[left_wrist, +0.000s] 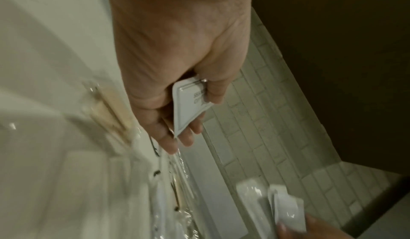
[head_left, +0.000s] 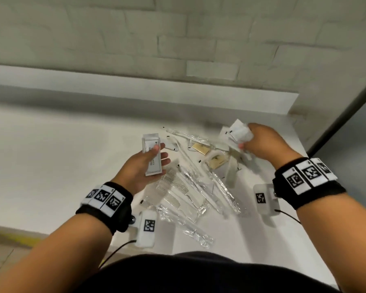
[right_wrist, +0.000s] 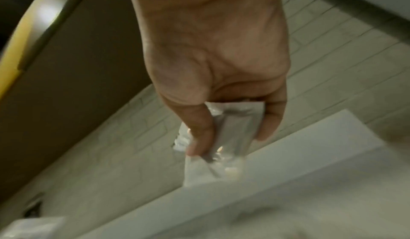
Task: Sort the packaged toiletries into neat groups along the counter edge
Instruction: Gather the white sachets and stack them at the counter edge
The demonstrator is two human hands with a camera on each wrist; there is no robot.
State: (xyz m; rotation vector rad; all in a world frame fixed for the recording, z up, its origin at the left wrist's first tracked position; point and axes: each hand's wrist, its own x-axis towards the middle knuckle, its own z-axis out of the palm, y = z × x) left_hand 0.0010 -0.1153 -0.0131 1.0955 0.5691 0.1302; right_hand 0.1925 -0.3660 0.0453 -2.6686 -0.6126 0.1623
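Sachet [head_left: 153,157] in left hand [head_left: 141,168], long axis pointing toward the wall.

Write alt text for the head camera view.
Two hands lift packets above a white counter: the left hand holds a flat white printed sachet, the right hand grips crumpled white packets. Between them lies an unsorted pile of clear-wrapped combs and other toiletries.

packets [head_left: 199,178] on counter [head_left: 72,149], wall [head_left: 135,34] behind
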